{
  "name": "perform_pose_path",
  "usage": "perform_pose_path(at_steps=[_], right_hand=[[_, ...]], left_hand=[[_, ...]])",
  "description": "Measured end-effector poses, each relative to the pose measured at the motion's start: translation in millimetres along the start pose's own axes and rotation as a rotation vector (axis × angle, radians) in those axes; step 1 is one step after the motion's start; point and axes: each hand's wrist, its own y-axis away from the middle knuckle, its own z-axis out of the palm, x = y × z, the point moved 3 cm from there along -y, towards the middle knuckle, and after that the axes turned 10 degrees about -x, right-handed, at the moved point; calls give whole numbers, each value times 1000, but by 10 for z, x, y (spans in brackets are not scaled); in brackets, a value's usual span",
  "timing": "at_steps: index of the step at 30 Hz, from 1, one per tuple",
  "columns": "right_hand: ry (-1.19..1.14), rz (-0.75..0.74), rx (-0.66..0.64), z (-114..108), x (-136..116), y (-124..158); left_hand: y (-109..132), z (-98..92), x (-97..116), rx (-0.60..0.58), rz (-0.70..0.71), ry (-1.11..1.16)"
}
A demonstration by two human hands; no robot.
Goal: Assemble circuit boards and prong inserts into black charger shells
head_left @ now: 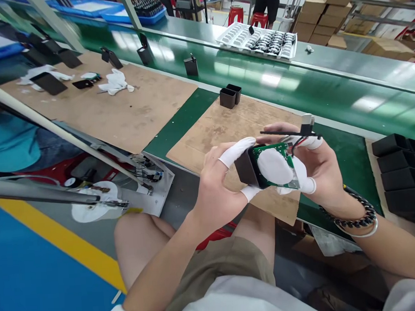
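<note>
My left hand [218, 187], with white finger cots on some fingers, grips a black plastic case [247, 168] between thumb and forefinger. From the case's open end sticks a green circuit board [269, 148] bearing a round white pad [275, 166]. My right hand [321, 168], also in finger cots, holds the board's outer end. Red and black wires [297, 144] run from the board near a black flat strip with a silvery-white piece [307, 122] on it. How far the board sits inside the case is hidden.
Two black cases [228, 98] stand on the cardboard sheet [206, 132]. Stacked black cases [403, 177] are at right. Beyond runs a green conveyor [252, 74] carrying units, and a white tray [257, 40] lies behind it. Another person's sleeve [12, 142] shows at left, beside a slanting pole [63, 133].
</note>
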Motion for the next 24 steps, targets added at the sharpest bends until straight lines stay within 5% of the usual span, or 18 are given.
perform_pose_path(at_steps=[24], right_hand=[[116, 28, -5, 26, 27, 63]], left_hand=[[68, 36, -74, -6, 15, 72]])
